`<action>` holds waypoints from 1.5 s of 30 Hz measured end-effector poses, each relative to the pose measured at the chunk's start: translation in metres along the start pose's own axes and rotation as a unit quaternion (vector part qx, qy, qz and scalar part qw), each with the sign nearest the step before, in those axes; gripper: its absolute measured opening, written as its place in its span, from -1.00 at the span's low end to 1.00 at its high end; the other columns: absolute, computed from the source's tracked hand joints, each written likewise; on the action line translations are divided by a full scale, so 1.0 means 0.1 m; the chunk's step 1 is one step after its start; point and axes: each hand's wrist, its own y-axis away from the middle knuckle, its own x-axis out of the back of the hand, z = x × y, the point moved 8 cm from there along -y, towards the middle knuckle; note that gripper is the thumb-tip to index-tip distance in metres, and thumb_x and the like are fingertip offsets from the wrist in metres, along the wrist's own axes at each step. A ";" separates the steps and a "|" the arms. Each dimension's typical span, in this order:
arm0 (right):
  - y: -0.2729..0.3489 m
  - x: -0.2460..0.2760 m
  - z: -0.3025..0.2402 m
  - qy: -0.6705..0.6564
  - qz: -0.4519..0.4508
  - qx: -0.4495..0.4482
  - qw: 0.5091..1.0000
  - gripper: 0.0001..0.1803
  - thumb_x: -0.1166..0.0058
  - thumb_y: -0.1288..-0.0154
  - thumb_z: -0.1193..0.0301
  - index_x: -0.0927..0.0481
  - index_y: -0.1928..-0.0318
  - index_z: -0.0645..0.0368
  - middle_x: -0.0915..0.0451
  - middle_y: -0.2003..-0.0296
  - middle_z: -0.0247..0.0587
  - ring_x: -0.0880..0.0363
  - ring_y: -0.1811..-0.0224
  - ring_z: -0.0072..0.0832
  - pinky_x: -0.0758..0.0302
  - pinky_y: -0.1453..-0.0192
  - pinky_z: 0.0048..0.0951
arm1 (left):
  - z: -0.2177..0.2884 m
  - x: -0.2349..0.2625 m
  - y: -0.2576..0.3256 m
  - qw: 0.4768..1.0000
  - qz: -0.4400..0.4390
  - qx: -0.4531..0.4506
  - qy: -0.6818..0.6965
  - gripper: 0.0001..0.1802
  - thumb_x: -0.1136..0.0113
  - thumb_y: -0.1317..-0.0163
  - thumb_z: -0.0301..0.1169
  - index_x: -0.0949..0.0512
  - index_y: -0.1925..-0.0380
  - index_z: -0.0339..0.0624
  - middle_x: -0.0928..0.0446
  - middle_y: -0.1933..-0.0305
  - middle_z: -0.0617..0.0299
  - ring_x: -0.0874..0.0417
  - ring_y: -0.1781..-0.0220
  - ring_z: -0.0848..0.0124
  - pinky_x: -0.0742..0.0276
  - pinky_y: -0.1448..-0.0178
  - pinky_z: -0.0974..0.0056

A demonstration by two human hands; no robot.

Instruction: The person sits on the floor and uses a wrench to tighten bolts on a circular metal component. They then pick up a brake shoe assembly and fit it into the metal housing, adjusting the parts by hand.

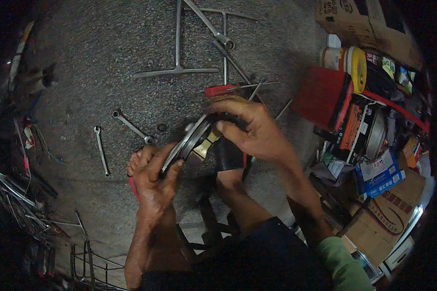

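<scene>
A round, disc-shaped metal part (192,138) is held up tilted between my two hands, above the floor. It has a silvery face on one side, a thick black rim and a pale gold piece (205,147) on the other side. My left hand (154,167) grips its lower left edge, thumb on the near side. With fingers over the top and thumb below, my right hand (247,123) holds its upper right edge. The fingertips of both hands are partly hidden. Left of the part, two combination wrenches (130,126) (102,151) lie on the pebbled floor.
Ahead lie a T-handle wrench (178,51), a box-end wrench (211,25) and a red-handled screwdriver (221,90). A red box (320,97), a yellow-lidded tub (358,70) and cardboard boxes (388,218) crowd the right. Metal rods and a wire rack (90,266) stand at the left.
</scene>
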 end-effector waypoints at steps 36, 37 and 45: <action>0.19 -0.56 -0.30 0.107 0.002 0.122 0.987 -0.38 -0.29 -0.10 0.04 -0.54 -0.06 0.21 -0.55 0.11 -0.04 -0.52 0.04 -0.10 -0.39 0.01 -0.18 | -0.09 0.21 -0.01 0.996 -0.089 0.013 0.002 -0.24 -0.67 0.61 -0.23 -0.61 0.25 -0.30 -0.47 0.22 0.06 -0.51 0.07 0.11 -0.49 0.02 0.09; 0.19 -0.59 -0.29 0.087 0.011 0.124 0.988 -0.42 -0.28 -0.11 0.07 -0.54 -0.02 0.22 -0.53 0.11 -0.02 -0.50 0.03 -0.06 -0.43 0.04 -0.16 | -0.06 0.21 0.05 0.997 -0.069 -0.010 -0.016 -0.25 -0.67 0.63 -0.23 -0.62 0.27 -0.30 -0.46 0.23 0.06 -0.50 0.07 0.09 -0.48 0.00 0.08; 0.15 -0.66 -0.37 0.118 0.104 0.174 0.972 -0.78 -0.09 -0.21 0.32 -0.55 0.33 0.25 -0.50 0.38 -0.11 -0.47 0.36 -0.19 -0.28 0.23 -0.18 | -0.01 0.16 0.14 0.997 -0.032 -0.057 -0.047 -0.31 -0.63 0.57 -0.14 -0.61 0.35 -0.26 -0.47 0.22 0.01 -0.48 0.05 0.00 -0.39 -0.11 0.00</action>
